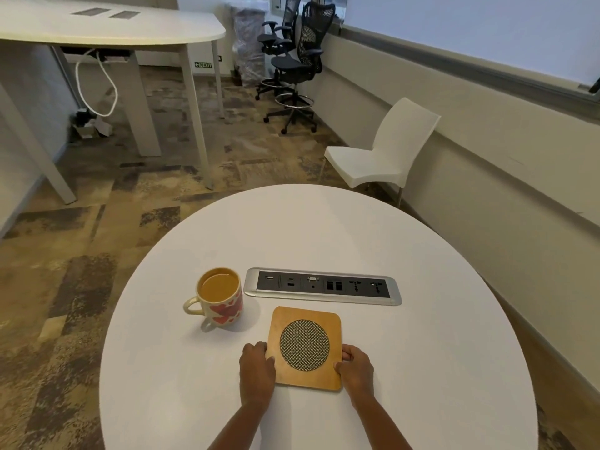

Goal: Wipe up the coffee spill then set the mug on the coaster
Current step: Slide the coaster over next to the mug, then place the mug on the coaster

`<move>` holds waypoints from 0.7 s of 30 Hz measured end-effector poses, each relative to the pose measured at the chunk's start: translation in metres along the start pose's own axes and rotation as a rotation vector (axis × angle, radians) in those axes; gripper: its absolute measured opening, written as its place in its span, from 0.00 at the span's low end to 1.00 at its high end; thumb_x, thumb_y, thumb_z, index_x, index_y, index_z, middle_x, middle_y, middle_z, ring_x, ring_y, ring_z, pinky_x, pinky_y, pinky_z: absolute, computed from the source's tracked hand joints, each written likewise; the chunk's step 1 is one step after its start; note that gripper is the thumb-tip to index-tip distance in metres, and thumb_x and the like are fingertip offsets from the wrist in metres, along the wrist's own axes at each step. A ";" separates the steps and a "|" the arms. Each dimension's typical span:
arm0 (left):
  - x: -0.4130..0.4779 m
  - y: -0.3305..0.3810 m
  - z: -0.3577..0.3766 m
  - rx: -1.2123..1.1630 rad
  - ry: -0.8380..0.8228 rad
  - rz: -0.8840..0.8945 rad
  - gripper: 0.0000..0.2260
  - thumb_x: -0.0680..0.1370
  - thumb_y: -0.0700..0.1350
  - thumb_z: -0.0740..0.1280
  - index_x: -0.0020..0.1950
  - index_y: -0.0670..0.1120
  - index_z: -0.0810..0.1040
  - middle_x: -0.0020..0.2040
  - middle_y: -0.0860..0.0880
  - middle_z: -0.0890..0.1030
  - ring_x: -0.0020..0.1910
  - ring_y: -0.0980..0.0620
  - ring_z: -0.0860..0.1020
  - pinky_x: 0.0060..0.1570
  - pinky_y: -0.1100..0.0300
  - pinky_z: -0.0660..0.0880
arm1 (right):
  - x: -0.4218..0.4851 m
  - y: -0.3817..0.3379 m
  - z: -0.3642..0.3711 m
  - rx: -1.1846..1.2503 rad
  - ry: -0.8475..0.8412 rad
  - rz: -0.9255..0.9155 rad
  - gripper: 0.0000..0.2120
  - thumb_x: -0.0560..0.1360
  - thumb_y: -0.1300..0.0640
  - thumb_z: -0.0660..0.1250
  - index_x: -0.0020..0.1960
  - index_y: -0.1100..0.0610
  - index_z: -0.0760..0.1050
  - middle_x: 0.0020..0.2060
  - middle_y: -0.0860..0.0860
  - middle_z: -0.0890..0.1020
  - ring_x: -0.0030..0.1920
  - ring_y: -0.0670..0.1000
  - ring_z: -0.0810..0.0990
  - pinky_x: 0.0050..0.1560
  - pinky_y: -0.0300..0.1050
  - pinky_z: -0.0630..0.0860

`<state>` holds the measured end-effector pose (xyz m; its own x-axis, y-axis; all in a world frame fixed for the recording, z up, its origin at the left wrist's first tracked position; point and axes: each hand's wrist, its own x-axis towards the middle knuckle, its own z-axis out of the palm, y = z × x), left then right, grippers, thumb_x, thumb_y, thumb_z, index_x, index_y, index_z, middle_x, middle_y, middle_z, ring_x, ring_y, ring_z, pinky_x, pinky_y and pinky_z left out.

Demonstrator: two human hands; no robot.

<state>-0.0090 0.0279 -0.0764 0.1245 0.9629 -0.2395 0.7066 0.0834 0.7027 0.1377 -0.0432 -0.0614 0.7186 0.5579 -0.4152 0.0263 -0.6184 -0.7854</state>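
A square wooden coaster [305,347] with a round metal-mesh centre lies flat on the round white table [422,352], near me. My left hand [257,371] grips its left edge and my right hand [354,368] grips its right edge. A cream mug [220,302] with red heart shapes stands upright to the coaster's upper left, apart from it, handle pointing left, nearly full of light brown coffee. No spill and no cloth show on the tabletop.
A silver power and data socket strip [323,286] is set into the table just beyond the coaster and to the right of the mug. A white plastic chair [386,157] stands past the table's far edge. Black office chairs [295,60] and another desk [107,30] stand farther off.
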 end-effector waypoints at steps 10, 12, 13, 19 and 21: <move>-0.006 -0.001 0.000 0.014 -0.009 0.041 0.09 0.76 0.38 0.61 0.56 0.39 0.73 0.56 0.41 0.74 0.56 0.45 0.73 0.54 0.56 0.71 | 0.000 0.005 0.003 -0.166 0.066 -0.015 0.21 0.69 0.74 0.59 0.61 0.65 0.74 0.56 0.62 0.78 0.55 0.59 0.77 0.59 0.49 0.72; -0.005 0.001 -0.003 0.015 0.035 0.070 0.10 0.77 0.39 0.60 0.57 0.40 0.73 0.56 0.41 0.74 0.56 0.45 0.73 0.53 0.56 0.72 | -0.002 0.001 0.007 -0.231 0.078 -0.074 0.22 0.70 0.73 0.60 0.63 0.65 0.72 0.58 0.63 0.75 0.59 0.60 0.75 0.60 0.49 0.71; -0.004 0.002 -0.006 0.015 0.074 0.087 0.10 0.77 0.40 0.60 0.58 0.40 0.73 0.56 0.41 0.74 0.57 0.45 0.73 0.53 0.56 0.72 | -0.004 -0.003 0.010 -0.257 0.070 -0.111 0.22 0.71 0.72 0.60 0.64 0.64 0.71 0.59 0.63 0.73 0.60 0.60 0.73 0.61 0.49 0.70; 0.014 -0.003 -0.041 -0.094 0.369 0.027 0.08 0.75 0.37 0.64 0.52 0.36 0.74 0.51 0.37 0.79 0.51 0.38 0.77 0.49 0.49 0.76 | -0.012 -0.044 0.042 -0.334 -0.106 -0.370 0.23 0.75 0.63 0.63 0.69 0.61 0.65 0.65 0.57 0.70 0.66 0.54 0.69 0.65 0.43 0.67; 0.021 -0.009 -0.057 -0.123 0.440 -0.029 0.07 0.75 0.37 0.63 0.51 0.36 0.74 0.50 0.36 0.79 0.50 0.37 0.77 0.47 0.48 0.76 | -0.013 -0.062 0.056 -0.398 -0.196 -0.469 0.26 0.75 0.59 0.64 0.71 0.60 0.62 0.68 0.56 0.67 0.69 0.53 0.66 0.67 0.41 0.64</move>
<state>-0.0520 0.0623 -0.0499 -0.2212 0.9748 0.0285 0.6141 0.1166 0.7806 0.0876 0.0190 -0.0328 0.4286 0.8864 -0.1748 0.5899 -0.4211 -0.6890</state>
